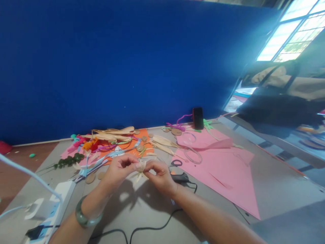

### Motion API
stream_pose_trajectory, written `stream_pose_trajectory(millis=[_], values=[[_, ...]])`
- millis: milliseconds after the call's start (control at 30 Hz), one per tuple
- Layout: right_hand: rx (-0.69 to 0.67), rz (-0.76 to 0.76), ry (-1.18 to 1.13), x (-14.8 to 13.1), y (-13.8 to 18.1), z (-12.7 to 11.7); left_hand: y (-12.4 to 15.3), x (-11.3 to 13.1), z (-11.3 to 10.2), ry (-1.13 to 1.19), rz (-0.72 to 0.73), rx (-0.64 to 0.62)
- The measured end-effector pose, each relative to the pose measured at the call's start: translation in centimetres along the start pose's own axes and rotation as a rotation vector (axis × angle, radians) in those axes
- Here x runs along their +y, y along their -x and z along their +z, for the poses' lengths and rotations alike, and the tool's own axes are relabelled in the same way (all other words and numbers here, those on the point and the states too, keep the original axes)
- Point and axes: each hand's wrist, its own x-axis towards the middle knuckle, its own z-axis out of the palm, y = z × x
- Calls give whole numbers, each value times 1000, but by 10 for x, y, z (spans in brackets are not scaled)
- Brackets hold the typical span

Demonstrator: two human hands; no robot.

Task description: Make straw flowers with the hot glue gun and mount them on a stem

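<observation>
Just above the table, my left hand [124, 167] and my right hand [160, 177] meet fingertip to fingertip, both pinching a small pale straw-coloured craft piece [141, 166]. Narrow light strips hang from its lower side; its exact kind cannot be made out. A green bangle circles my left wrist. Beside my right hand lies a black hot glue gun [179, 177], partly hidden by that hand. Scissors with dark handles [176, 163] rest a little behind it. Past my fingers is an orange sheet [130, 144] scattered with craft bits.
Pale raffia strips [111, 136] and round wooden slices [90, 178] lie around. Pink paper [228, 169] covers the right side. A phone [198, 118] leans on the blue partition [127, 67]. A power strip [62, 196] sits at left; a black cable [152, 228] crosses the front.
</observation>
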Motion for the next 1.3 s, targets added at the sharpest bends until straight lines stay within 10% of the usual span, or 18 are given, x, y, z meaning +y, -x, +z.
stream_pose_trajectory(millis=[633, 900, 1167, 1300], values=[[57, 87, 97, 15, -4, -2, -14, -32, 0, 255, -385, 97], [201, 315, -160, 15, -12, -1, -23, -38, -2, 350, -257, 167], [130, 384, -306, -6, -42, 11, -22, -37, -7, 159, 6, -27], [137, 346, -297, -6, -60, 20, -27, -37, -17, 135, 56, 125]])
